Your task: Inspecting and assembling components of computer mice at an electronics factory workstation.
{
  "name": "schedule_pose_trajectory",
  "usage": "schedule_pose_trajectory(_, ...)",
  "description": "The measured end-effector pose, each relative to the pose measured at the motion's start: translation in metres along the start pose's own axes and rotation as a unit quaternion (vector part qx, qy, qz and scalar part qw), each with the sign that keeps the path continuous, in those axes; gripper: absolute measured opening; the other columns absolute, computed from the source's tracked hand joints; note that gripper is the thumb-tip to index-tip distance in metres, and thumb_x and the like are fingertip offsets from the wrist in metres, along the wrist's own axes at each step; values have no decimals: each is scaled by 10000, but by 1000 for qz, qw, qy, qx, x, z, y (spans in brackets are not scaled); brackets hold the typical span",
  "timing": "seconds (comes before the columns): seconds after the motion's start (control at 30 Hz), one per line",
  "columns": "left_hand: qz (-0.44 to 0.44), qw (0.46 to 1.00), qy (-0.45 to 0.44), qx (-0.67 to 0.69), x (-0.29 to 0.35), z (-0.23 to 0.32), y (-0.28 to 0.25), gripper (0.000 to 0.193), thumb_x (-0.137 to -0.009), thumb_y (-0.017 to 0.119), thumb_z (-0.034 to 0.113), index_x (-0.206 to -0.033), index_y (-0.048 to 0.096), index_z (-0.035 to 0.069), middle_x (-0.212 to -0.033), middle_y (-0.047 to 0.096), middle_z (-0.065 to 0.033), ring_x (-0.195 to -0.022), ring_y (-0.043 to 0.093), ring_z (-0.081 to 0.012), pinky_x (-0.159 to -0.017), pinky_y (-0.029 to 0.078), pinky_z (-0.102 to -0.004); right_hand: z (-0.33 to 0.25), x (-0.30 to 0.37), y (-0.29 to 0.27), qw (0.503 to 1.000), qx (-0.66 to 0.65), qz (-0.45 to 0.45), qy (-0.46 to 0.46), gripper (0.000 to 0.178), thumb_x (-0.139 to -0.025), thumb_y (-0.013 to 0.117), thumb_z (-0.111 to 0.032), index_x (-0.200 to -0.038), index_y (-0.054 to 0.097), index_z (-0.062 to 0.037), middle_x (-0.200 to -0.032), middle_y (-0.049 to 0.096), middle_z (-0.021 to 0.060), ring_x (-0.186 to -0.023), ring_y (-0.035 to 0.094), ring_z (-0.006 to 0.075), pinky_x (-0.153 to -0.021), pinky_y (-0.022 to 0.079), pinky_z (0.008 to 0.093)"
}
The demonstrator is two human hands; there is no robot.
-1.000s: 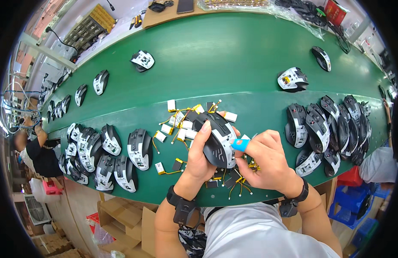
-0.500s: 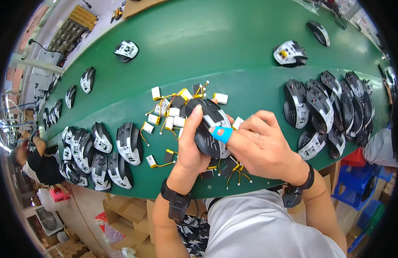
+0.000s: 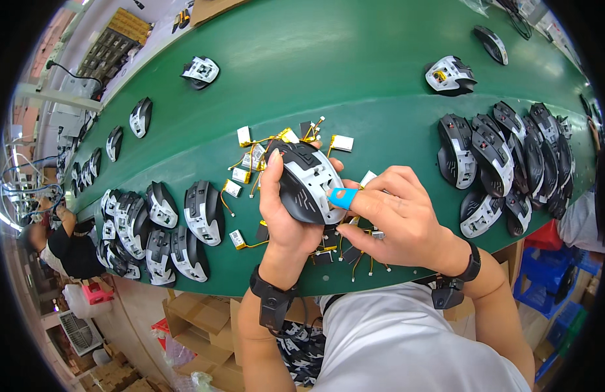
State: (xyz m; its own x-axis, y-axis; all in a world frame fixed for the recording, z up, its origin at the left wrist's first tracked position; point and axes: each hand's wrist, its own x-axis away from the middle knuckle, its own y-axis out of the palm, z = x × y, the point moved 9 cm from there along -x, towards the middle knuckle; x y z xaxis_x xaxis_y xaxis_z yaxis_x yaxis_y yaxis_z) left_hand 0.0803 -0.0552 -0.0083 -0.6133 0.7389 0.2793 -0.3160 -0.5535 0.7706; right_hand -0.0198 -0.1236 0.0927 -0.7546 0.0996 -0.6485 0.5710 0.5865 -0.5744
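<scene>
My left hand (image 3: 286, 225) is closed around a partly assembled black-and-white computer mouse (image 3: 312, 186), its thumb along the left side. The mouse is tilted so its white inner frame with openings faces up. My right hand (image 3: 400, 219) has its index finger, wrapped in a blue bandage (image 3: 341, 198), touching the white frame. The right thumb is stretched out below, apart from that finger, and the other fingers curl. Around and partly under the hands lie small silver battery packs (image 3: 342, 143) with yellow tape and thin wires, plus dark flat pieces.
Mouse bodies are grouped on the green table (image 3: 315, 72) at left (image 3: 203, 212) and right (image 3: 493, 157). A few stand farther back, one mouse (image 3: 450, 76) with a yellow part inside. Below the edge are cardboard boxes (image 3: 201, 313) and blue stools (image 3: 544, 277). Another person (image 3: 74, 248) is at far left.
The mouse has turned in my left hand, so more of its white frame shows. My right thumb has spread away from the index finger. The whole view has shifted slightly.
</scene>
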Motion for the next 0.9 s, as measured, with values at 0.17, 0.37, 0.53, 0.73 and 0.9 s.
schedule_pose_trajectory(0.17, 7, 1000, 3, 29, -1, -7, 3, 540, -949, 370, 502, -1156, 529, 29, -944, 637, -186, -794, 683, -366, -679, 585, -432, 2, 8, 4, 1000, 27, 4, -2, 329, -645, 789, -152, -925, 636, -70, -767, 634, -1, -729, 592, 162, -710, 421, 324)
schedule_pose_trajectory(0.37, -7, 999, 5, 32, 5, -5, 11, 531, -947, 374, 487, -1149, 516, 16, -912, 629, -179, -758, 676, -355, -689, 590, -443, -6, 8, 1, 1000, 15, 12, -4, 285, -678, 770, -152, -901, 614, -68, -705, 592, -4, -694, 600, 151, -694, 393, 307)
schedule_pose_trajectory(0.53, 13, 999, 45, 9, -1, 4, 7, 523, -952, 370, 482, -1155, 510, 21, -928, 633, -184, -767, 676, -351, -689, 588, -440, 5, 8, 5, 999, 12, 26, -15, 292, -662, 775, -138, -889, 606, -65, -787, 622, 18, -727, 602, 181, -711, 409, 316)
schedule_pose_trajectory(0.73, -16, 997, 70, 14, 2, 16, 15, 588, -962, 325, 509, -1215, 517, 14, -1030, 617, -186, -910, 619, -264, -765, 538, -377, 5, -2, -3, 999, 28, 45, -10, 317, -606, 791, -135, -861, 613, -76, -964, 635, 48, -817, 588, 221, -725, 436, 350)
schedule_pose_trajectory(0.9, 5, 997, 65, 50, 8, 14, 0, 551, -955, 371, 498, -1204, 508, 26, -1026, 627, -198, -877, 646, -266, -765, 545, -373, 4, -1, 13, 1000, 19, -10, -5, 343, -557, 802, -91, -853, 630, -66, -996, 632, 67, -835, 571, 276, -739, 448, 393)
